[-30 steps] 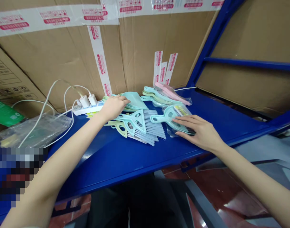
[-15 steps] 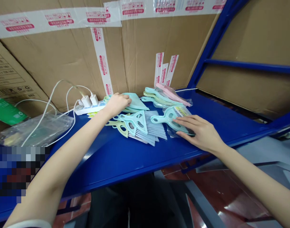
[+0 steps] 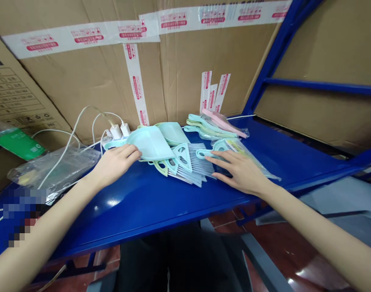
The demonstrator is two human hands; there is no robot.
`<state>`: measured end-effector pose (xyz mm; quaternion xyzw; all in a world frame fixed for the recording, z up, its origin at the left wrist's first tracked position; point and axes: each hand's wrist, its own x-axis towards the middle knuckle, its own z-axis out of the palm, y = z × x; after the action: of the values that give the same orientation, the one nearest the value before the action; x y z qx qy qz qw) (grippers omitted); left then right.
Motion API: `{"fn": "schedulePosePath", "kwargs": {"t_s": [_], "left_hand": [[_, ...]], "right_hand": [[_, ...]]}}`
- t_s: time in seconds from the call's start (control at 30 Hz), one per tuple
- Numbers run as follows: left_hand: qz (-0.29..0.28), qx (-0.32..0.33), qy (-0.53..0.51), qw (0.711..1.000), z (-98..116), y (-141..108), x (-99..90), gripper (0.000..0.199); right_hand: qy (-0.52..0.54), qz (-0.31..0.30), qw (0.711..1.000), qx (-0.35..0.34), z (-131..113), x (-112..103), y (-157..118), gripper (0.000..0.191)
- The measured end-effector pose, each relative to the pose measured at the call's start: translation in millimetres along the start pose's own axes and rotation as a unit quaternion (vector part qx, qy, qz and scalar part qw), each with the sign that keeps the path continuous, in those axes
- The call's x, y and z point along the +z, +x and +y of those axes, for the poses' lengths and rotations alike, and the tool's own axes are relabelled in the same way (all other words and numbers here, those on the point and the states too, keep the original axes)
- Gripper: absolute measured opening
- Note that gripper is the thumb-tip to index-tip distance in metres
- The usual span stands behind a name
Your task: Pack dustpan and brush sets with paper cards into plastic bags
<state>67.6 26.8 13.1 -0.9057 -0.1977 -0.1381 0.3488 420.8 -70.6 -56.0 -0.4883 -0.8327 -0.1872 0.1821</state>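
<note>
My left hand (image 3: pixel 120 162) pinches the near edge of a light blue dustpan (image 3: pixel 151 142), lifted over the pile with its handle pointing left. Behind it lies a stack of dustpans (image 3: pixel 174 132). Several hand brushes (image 3: pixel 196 164) with grey bristles and light blue or yellow-green heads lie below its right corner. My right hand (image 3: pixel 238 170), fingers spread, rests on a light blue dustpan set (image 3: pixel 221 146) in a clear bag with a yellow label. Part of that set is hidden under my palm.
Bagged dustpan sets (image 3: pixel 211 125) in blue, green and pink lie at the back of the blue table (image 3: pixel 142 211). A power strip with white chargers (image 3: pixel 120 129) and cables stands left, near a clear plastic bag (image 3: pixel 63 162). Cardboard (image 3: pixel 182 61) walls the back.
My left hand has drawn a light blue dustpan off the stack, toward me and left. My right hand has shifted slightly left, its fingers spreading over the bagged set.
</note>
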Motion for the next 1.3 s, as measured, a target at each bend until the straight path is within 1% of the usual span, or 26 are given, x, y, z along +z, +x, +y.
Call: {"fn": "schedulePosePath", "kwargs": {"t_s": [0.1, 0.2, 0.3, 0.4, 0.5, 0.6, 0.7, 0.8, 0.9, 0.97, 1.03, 1.1, 1.17, 1.3], "left_hand": [[-0.022, -0.024, -0.017, 0.999, 1.0, -20.9, -9.3, 0.039], [-0.056, -0.052, -0.062, 0.995, -0.8, -34.9, -18.6, 0.041], [-0.057, -0.080, -0.130, 0.987, -5.3, -45.1, -25.1, 0.039], [-0.050, -0.095, -0.204, 0.973, -11.2, -53.4, -27.9, 0.033], [-0.058, -0.098, -0.264, 0.958, -15.8, -59.5, -30.1, 0.028], [-0.077, -0.085, -0.307, 0.945, -17.1, -62.2, -33.7, 0.027], [-0.116, -0.077, -0.348, 0.927, -15.7, -63.7, -37.1, 0.026], [-0.160, -0.076, -0.388, 0.905, -14.5, -66.6, -38.0, 0.026], [-0.207, -0.084, -0.407, 0.886, -15.7, -70.9, -36.7, 0.025], [-0.241, -0.091, -0.412, 0.874, -17.8, -73.7, -35.4, 0.022], [-0.263, -0.096, -0.415, 0.866, -20.5, -76.4, -33.9, 0.020], [-0.273, -0.105, -0.416, 0.861, -23.1, -79.2, -32.5, 0.017], [-0.277, -0.118, -0.413, 0.860, -25.2, -82.3, -31.4, 0.015], [-0.284, -0.141, -0.400, 0.860, -27.2, -87.7, -31.2, 0.014]], "right_hand": [[0.005, 0.010, 1.000, -0.009, -7.3, 2.8, 8.9, 0.043], [0.021, 0.016, 0.999, -0.025, -16.9, 5.7, 21.4, 0.038], [0.046, 0.020, 0.998, -0.030, -27.4, 7.3, 35.1, 0.035], [0.056, 0.027, 0.998, -0.015, -35.9, 7.0, 46.4, 0.037], [0.057, -0.004, 0.998, -0.019, -40.7, 6.5, 54.6, 0.040], [0.050, -0.042, 0.998, -0.022, -42.7, 7.4, 61.5, 0.042], [0.052, -0.058, 0.997, -0.014, -44.6, 8.5, 67.9, 0.040], [0.062, -0.057, 0.996, 0.002, -48.6, 8.3, 73.3, 0.032], [0.082, -0.056, 0.995, 0.028, -53.4, 7.6, 78.7, 0.021], [0.097, -0.067, 0.992, 0.045, -55.4, 7.9, 82.9, 0.015], [0.111, -0.082, 0.988, 0.063, -56.0, 8.7, 87.5, 0.013], [0.123, -0.090, 0.985, 0.082, -56.2, 9.5, 92.1, 0.013], [0.127, -0.083, 0.984, 0.095, -57.1, 9.5, 96.3, 0.014], [0.116, -0.056, 0.988, 0.087, -65.0, 7.7, 103.7, 0.015]]}}
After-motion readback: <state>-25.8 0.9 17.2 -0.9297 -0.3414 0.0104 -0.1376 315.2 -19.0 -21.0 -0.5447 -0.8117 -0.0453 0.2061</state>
